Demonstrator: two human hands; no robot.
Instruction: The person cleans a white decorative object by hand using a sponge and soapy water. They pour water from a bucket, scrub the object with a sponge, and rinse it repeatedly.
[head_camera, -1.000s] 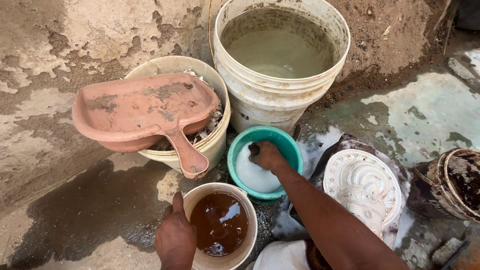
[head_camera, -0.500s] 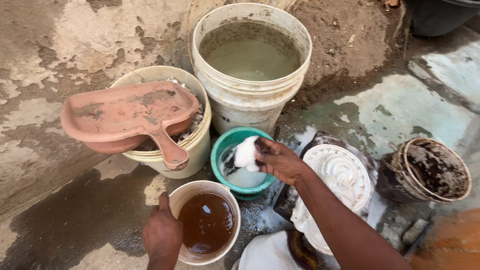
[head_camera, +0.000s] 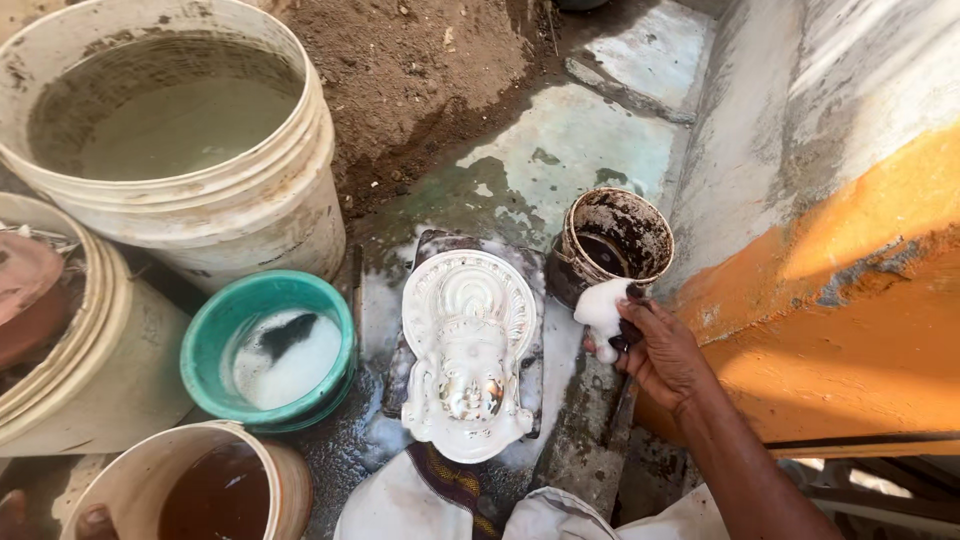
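My right hand (head_camera: 655, 350) grips a small brush covered in white soap foam (head_camera: 602, 310), held just right of a silver embossed face plaque (head_camera: 466, 350) that lies soapy on a dark slab on the wet floor. A teal bowl (head_camera: 220, 340) of foamy water sits left of the plaque. Only the fingertips of my left hand (head_camera: 55, 518) show at the bottom left edge, resting at the rim of a cream bucket (head_camera: 150, 470) of brown liquid.
A big white bucket (head_camera: 230, 215) of murky water stands at the top left, another cream bucket (head_camera: 90, 370) with a pink pan at the left edge. A dirty dark tin (head_camera: 610, 235) sits behind my right hand. An orange and grey wall (head_camera: 830, 250) rises on the right.
My right hand lifted the foamy brush out of the teal bowl and carried it right, past the plaque. The view swung right, pushing the buckets and my left hand toward the left edge.
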